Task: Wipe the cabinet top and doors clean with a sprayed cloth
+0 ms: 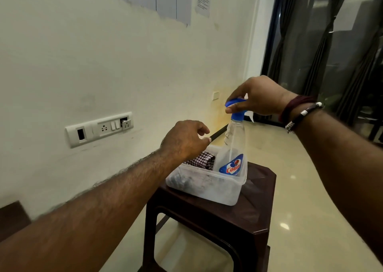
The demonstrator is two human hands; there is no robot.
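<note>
Spray bottle (233, 147) pinched at blue head by right hand (259, 97) grip, left hand (186, 141) loosely curled, nothing held, over checked cloth (202, 160), plastic tub (207, 186) below on brown stool (255, 207), glossy floor (300, 188), cream wall (103, 64) with socket panel (99, 128) behind

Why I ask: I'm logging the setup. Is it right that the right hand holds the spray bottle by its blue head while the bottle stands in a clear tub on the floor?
Not quite. The tub sits on a dark brown stool, not the floor. The head view shows the rest holds: the right hand holds the spray bottle by its blue head, and the bottle stands in the clear tub.
</note>
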